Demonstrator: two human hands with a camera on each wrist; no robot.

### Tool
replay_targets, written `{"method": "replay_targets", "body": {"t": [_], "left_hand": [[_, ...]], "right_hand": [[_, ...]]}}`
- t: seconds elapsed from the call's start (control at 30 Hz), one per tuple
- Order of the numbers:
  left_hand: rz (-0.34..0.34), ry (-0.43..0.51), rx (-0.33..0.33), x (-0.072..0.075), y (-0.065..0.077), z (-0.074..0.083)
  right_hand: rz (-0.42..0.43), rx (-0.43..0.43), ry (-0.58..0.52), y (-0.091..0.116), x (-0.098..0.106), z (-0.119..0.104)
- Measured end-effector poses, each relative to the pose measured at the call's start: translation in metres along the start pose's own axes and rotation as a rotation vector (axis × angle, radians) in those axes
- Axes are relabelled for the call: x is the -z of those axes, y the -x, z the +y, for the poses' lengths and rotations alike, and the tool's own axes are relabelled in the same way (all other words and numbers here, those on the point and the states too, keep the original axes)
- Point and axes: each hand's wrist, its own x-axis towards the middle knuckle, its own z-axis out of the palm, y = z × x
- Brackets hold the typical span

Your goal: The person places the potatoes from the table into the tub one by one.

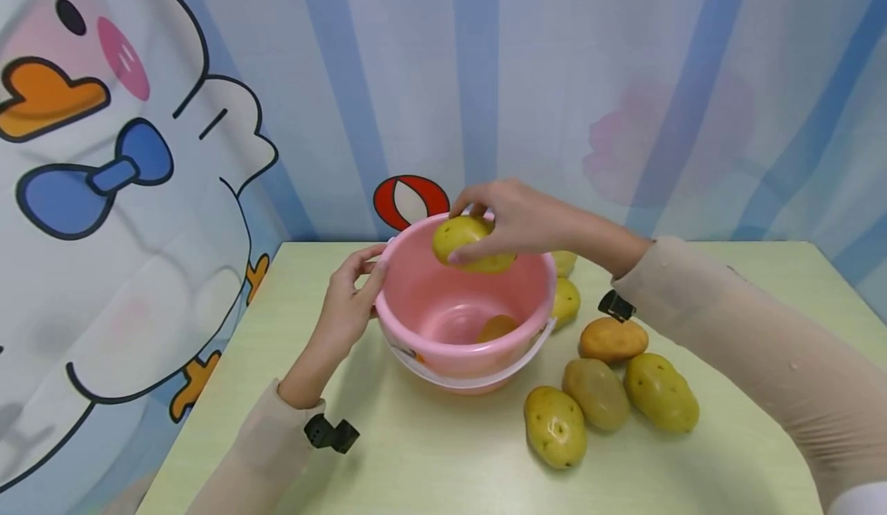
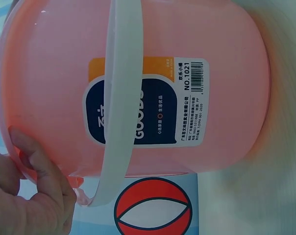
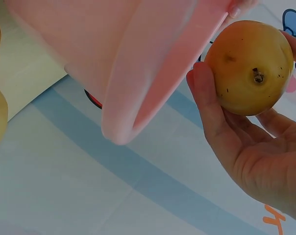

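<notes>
A pink bucket [image 1: 457,349] with a white handle [image 2: 121,98] stands on the table. My left hand [image 1: 349,299] grips its rim at the left side, thumb over the edge; in the left wrist view that hand [image 2: 33,191] shows beside the bucket's labelled wall. Above the bucket's mouth, my right hand [image 1: 520,219] holds a yellow potato [image 1: 466,239] between thumb and fingers. The right wrist view shows this potato [image 3: 251,68] near the rim, apart from it. Inside the bucket, at the bottom, lies another potato [image 1: 497,328], partly hidden by the front wall.
Right of the bucket lie several potatoes, among them an orange-brown one [image 1: 613,339], a greener one [image 1: 661,393] and a front one [image 1: 556,427]. Two more, one of them a potato [image 1: 566,301], sit partly hidden behind the bucket. A cartoon-printed curtain [image 1: 416,76] hangs behind the pale table [image 1: 748,284].
</notes>
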Motion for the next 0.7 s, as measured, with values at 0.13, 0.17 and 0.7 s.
{"method": "replay_targets", "body": {"t": [0.13, 0.17, 0.7], "left_hand": [[0.002, 0.005, 0.005, -0.0001, -0.0001, 0.0006], [0.002, 0.008, 0.005, -0.0001, -0.0001, 0.0007], [0.003, 0.009, -0.002, 0.0006, 0.0008, -0.0009]], "right_hand": [[-0.003, 0.006, 0.009, 0.0001, -0.0009, 0.0002], [-0.008, 0.002, 0.003, 0.0003, -0.0009, 0.0003], [-0.004, -0.068, -0.092, 0.0080, 0.0023, 0.0029]]}}
